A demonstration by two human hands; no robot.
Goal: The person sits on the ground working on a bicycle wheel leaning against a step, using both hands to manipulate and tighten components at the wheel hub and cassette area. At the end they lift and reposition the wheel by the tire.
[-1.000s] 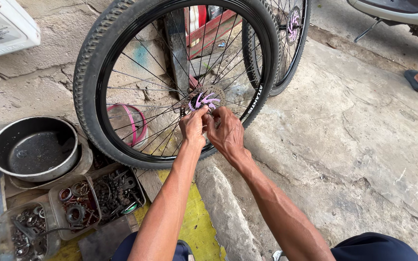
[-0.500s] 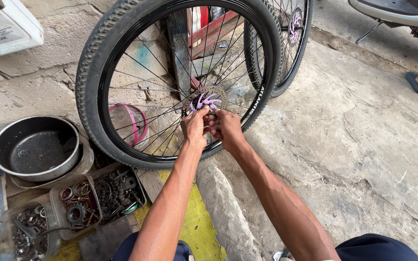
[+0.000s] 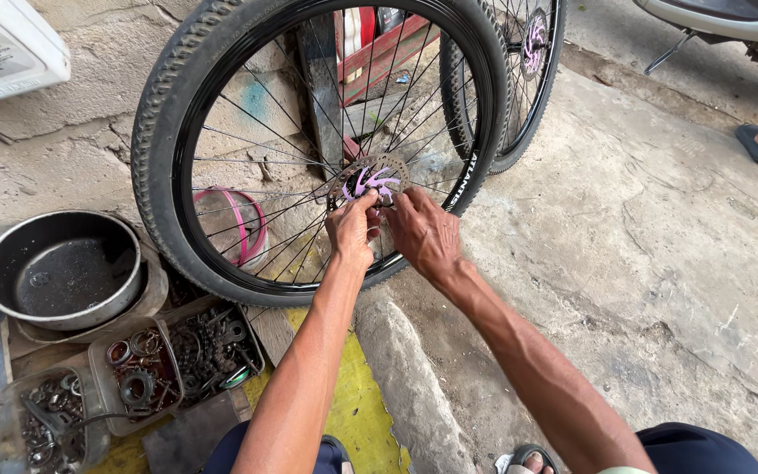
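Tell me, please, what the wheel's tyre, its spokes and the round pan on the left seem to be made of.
Tyre: apparently black rubber, matte, with knobby tread blocks.
Spokes: thin wire, probably steel, with dark and shiny glints.
Pan: likely metal, a thin grey rim and a blackened, dull inside.
Both hands, left and right, work at the hub.

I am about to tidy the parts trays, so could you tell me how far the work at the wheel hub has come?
Looks done: the disc rotor sits flat against the hub of the front wheel, which stands upright with its tyre on. In hand: the left hand and right hand both pinch at the rotor's lower edge; what they grip is too small to tell. Left: the trays of small parts remain out, and I cannot tell whether the rotor is fully fastened.
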